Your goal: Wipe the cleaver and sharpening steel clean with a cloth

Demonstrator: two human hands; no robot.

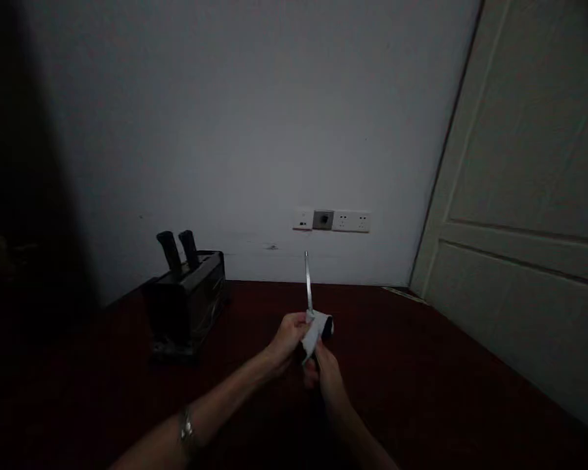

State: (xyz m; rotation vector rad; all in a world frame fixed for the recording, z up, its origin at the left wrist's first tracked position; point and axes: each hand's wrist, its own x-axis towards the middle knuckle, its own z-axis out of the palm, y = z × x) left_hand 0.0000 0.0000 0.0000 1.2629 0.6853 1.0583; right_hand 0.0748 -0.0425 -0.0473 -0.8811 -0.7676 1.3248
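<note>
A knife [308, 281] points away from me, its slim metal blade seen nearly edge-on. A white cloth [315, 329] is bunched around the lower end of the blade, and a dark patch shows at its right side. My left hand [289, 336] is closed, pinching the cloth against the blade from the left. My right hand [326, 369] is closed lower down, with the fingers wrapped round the knife's handle, which is mostly hidden by the hand and cloth. Both hands are above the dark red table.
A dark knife block [189, 307] with two black handles [179, 251] sticking out stands on the table [396, 365] to the left. Wall sockets [351, 221] sit on the pale wall behind. A panelled door [519, 215] rises at the right.
</note>
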